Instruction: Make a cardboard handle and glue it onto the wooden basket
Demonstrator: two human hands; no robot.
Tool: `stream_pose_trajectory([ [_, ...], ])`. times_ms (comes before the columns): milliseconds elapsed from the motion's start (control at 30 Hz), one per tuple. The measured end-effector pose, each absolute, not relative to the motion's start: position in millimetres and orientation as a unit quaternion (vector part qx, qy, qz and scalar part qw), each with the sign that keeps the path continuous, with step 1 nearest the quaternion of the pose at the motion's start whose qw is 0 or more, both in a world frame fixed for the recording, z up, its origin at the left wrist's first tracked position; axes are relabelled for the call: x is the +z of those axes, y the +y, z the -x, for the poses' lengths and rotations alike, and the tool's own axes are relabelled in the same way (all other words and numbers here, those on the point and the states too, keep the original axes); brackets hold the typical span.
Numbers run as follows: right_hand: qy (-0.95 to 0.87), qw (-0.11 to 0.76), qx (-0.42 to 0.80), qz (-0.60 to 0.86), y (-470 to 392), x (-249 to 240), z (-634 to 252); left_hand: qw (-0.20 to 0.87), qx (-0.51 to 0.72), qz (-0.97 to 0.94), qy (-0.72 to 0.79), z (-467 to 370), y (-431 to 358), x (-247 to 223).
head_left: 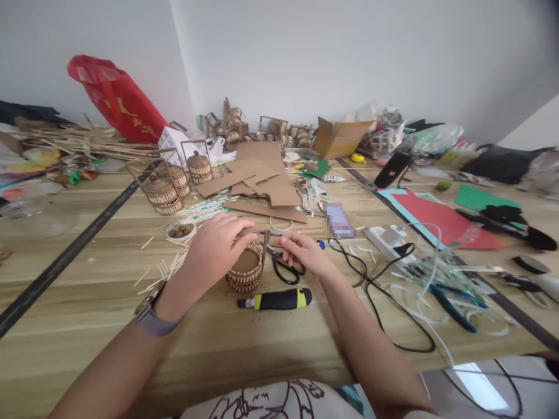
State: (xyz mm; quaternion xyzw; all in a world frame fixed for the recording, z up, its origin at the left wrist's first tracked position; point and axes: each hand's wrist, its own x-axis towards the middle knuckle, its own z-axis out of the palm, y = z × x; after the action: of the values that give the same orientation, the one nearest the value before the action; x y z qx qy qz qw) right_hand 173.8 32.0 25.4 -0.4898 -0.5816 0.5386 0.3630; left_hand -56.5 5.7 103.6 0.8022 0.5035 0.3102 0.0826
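A small round basket (245, 273) of light and dark sticks stands upright on the table, with a brown handle frame over it. My left hand (220, 244) is closed on the upper left of that frame, its thumb and fingers covering the corner. Pinched in the fingertips of my right hand (301, 251) is a thin dark rod (276, 234), whose tip reaches the frame's upper right corner. Black-handled scissors (286, 272) lie beneath my right hand. In front of the basket rests a black and yellow tool (279, 299).
Cardboard pieces (273, 180) lie beyond my hands. Finished lidded baskets (163, 195) and a bowl of brown beads (180, 231) are at left. To the right are a phone (338, 220), black cable (371, 279), a power strip (388, 241) and blue-handled pliers (454, 308).
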Motion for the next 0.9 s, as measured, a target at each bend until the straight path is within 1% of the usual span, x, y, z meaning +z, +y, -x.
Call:
stream_pose_trajectory([
  [133, -0.552, 0.426, 0.498, 0.516, 30, 6, -183, 0.078, 0.314, -0.796, 0.511, 60, 10, 104],
  [233, -0.539, 0.449, 0.478, 0.529, 29, -5, -187, 0.072, 0.319, -0.791, 0.517, 65, 12, 108],
  [433, -0.549, 0.446, 0.462, 0.535, 27, -13, -185, 0.058, 0.339, -0.787, 0.512, 78, 19, 114],
  [600, -0.565, 0.440, 0.448, 0.535, 25, -15, -182, 0.081, 0.305, -0.794, 0.519, 84, 23, 108],
  [700, -0.572, 0.437, 0.444, 0.534, 24, -16, -183, 0.097, 0.316, -0.758, 0.563, 85, 18, 110],
  [800, -0.570, 0.441, 0.443, 0.533, 24, -16, -184, 0.088, 0.351, -0.704, 0.611, 93, 15, 114],
  [900, -0.567, 0.445, 0.436, 0.539, 24, -17, -186, 0.072, 0.356, -0.690, 0.626, 117, 25, 104],
])
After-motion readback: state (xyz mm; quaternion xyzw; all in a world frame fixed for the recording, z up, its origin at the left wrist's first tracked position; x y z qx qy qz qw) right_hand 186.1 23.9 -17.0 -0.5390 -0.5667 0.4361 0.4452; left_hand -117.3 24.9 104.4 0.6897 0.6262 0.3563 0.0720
